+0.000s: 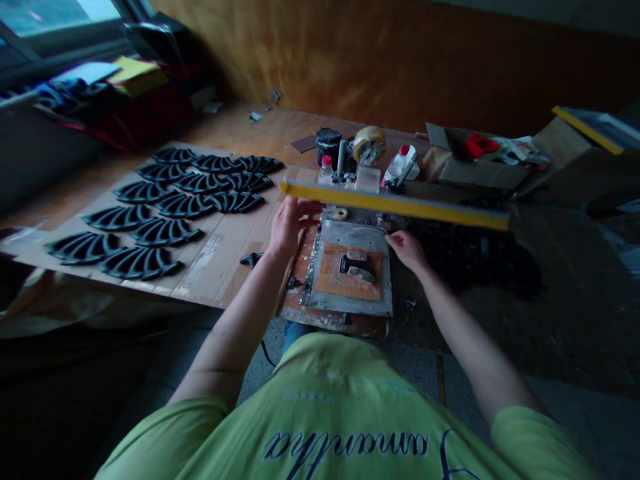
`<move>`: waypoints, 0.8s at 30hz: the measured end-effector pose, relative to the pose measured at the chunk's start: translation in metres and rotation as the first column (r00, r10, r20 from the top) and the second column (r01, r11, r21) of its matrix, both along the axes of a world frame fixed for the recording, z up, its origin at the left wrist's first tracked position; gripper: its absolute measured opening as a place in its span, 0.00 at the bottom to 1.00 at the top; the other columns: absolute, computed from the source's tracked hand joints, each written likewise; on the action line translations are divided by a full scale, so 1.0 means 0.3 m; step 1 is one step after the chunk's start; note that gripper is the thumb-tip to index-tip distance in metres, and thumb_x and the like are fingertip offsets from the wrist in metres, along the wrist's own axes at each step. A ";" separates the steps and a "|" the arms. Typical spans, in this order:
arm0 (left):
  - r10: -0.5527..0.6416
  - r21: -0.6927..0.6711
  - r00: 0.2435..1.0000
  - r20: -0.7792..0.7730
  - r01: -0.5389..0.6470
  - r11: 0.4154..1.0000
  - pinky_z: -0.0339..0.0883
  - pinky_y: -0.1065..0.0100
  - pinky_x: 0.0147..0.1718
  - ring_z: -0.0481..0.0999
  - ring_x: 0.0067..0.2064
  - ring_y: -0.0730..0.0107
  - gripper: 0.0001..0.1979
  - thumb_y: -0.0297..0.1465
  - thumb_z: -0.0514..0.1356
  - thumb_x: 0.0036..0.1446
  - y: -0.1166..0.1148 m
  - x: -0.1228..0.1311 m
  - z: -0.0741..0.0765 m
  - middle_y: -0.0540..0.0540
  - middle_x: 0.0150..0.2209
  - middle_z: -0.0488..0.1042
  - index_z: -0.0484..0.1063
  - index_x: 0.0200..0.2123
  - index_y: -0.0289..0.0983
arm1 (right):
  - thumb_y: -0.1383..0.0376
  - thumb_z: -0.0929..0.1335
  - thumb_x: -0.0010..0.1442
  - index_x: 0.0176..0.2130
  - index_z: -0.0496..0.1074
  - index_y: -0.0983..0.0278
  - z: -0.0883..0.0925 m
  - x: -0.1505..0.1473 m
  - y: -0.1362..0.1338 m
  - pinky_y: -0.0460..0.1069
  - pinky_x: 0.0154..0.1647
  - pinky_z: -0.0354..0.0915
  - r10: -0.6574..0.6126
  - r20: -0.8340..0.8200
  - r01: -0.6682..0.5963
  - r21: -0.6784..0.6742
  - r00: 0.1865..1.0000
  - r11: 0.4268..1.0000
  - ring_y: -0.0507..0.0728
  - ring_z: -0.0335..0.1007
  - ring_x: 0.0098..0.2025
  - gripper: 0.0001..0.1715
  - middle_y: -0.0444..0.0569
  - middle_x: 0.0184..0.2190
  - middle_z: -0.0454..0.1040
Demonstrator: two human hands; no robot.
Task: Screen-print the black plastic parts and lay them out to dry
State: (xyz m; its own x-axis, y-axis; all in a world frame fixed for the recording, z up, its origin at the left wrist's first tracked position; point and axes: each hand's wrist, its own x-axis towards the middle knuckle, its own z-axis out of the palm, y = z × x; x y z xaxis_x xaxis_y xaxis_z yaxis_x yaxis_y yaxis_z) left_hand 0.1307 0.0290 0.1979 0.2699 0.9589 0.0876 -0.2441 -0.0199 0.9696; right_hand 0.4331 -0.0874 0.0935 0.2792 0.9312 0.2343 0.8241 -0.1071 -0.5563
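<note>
A long yellow-faced bar (395, 205) crosses the view above a grey metal plate (350, 307), and my left hand (290, 223) curls up against its left end. My right hand (407, 251) sits at the plate's upper right corner, fingers slightly apart and holding nothing I can see. An orange pad (349, 272) lies on the plate, and a black shoe-like part with tan pieces (357, 267) rests on the pad. The bar hides the plate's far edge.
Several black fan-shaped pieces (140, 263) lie in rows on a cardboard sheet (210, 267) to the left. Behind the bar stand a dark tin (329, 147), a tape roll (369, 145) and plastic bottles (400, 163). An open cardboard box (475, 163) sits at the right.
</note>
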 end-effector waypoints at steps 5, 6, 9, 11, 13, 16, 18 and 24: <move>0.012 -0.015 0.999 0.038 -0.011 1.000 0.74 0.68 0.34 0.81 0.41 0.65 0.30 0.57 0.49 0.64 0.061 0.058 0.052 0.43 0.38 0.80 0.70 0.54 0.42 | 0.58 0.74 0.61 0.34 0.74 0.64 -0.123 -0.232 -0.052 0.52 0.47 0.67 0.148 0.290 -0.072 -0.259 0.946 0.963 0.61 0.73 0.45 0.12 0.57 0.39 0.78; 0.039 -0.024 0.998 0.043 -0.038 0.999 0.73 0.69 0.33 0.81 0.40 0.66 0.30 0.58 0.49 0.64 0.044 0.058 0.033 0.43 0.39 0.80 0.69 0.54 0.42 | 0.59 0.72 0.64 0.35 0.73 0.64 -0.128 -0.256 -0.054 0.53 0.46 0.66 0.144 0.308 -0.049 -0.295 0.940 0.954 0.62 0.73 0.45 0.11 0.58 0.39 0.78; -0.084 -0.200 0.995 -0.057 0.071 0.977 0.72 0.67 0.31 0.80 0.34 0.65 0.34 0.60 0.53 0.59 -0.088 0.053 -0.088 0.40 0.38 0.81 0.71 0.51 0.37 | 0.59 0.65 0.70 0.38 0.71 0.62 -0.115 -0.305 -0.061 0.51 0.38 0.65 0.050 0.277 0.037 -0.300 0.960 0.953 0.60 0.74 0.40 0.11 0.55 0.35 0.78; -0.430 -0.500 0.889 -0.157 0.304 0.811 0.71 0.64 0.28 0.81 0.33 0.57 0.37 0.62 0.61 0.50 -0.219 0.053 -0.189 0.36 0.35 0.81 0.74 0.46 0.34 | 0.59 0.61 0.72 0.39 0.70 0.61 -0.098 -0.353 -0.077 0.50 0.36 0.64 -0.016 0.231 0.072 -0.237 0.973 0.969 0.60 0.73 0.38 0.13 0.53 0.33 0.78; -0.529 -0.619 0.842 -0.104 0.362 0.697 0.73 0.61 0.30 0.82 0.38 0.52 0.36 0.62 0.62 0.48 -0.338 0.059 -0.274 0.35 0.38 0.81 0.75 0.43 0.36 | 0.60 0.60 0.72 0.39 0.70 0.61 -0.080 -0.423 -0.103 0.51 0.39 0.65 0.008 0.199 0.025 -0.161 0.980 0.987 0.60 0.73 0.40 0.13 0.53 0.35 0.78; -0.416 -0.648 0.909 0.005 0.320 0.691 0.74 0.63 0.35 0.81 0.40 0.56 0.29 0.60 0.61 0.52 -0.413 0.050 -0.345 0.38 0.37 0.81 0.73 0.36 0.37 | 0.63 0.63 0.70 0.41 0.71 0.61 -0.056 -0.495 -0.135 0.52 0.50 0.65 0.235 0.173 -0.223 -0.088 0.956 0.971 0.60 0.71 0.47 0.09 0.53 0.40 0.77; -0.325 -0.661 0.945 -0.029 0.226 0.715 0.73 0.64 0.33 0.80 0.36 0.60 0.25 0.56 0.62 0.54 -0.379 0.006 -0.369 0.40 0.35 0.80 0.71 0.35 0.38 | 0.63 0.65 0.69 0.43 0.73 0.60 -0.042 -0.455 -0.135 0.52 0.55 0.64 0.330 0.159 -0.321 -0.081 0.931 0.944 0.59 0.70 0.50 0.07 0.51 0.44 0.78; 0.012 -0.451 0.837 -0.547 -0.307 0.838 0.69 0.65 0.27 0.74 0.25 0.66 0.19 0.49 0.54 0.59 -0.134 -0.387 -0.504 0.46 0.24 0.74 0.67 0.34 0.37 | 0.67 0.66 0.64 0.51 0.74 0.66 -0.038 0.050 -0.063 0.63 0.59 0.62 -0.046 0.238 0.081 -0.142 0.970 0.987 0.67 0.66 0.55 0.16 0.62 0.50 0.74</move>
State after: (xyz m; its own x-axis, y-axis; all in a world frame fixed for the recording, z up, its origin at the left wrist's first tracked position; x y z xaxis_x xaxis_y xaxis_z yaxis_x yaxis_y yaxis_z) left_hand 0.0145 -0.0112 0.0467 -0.0290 0.8546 -0.5184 0.2411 0.5093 0.8261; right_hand 0.4482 -0.1064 0.0822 0.2932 0.9426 0.1596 0.9177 -0.2306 -0.3236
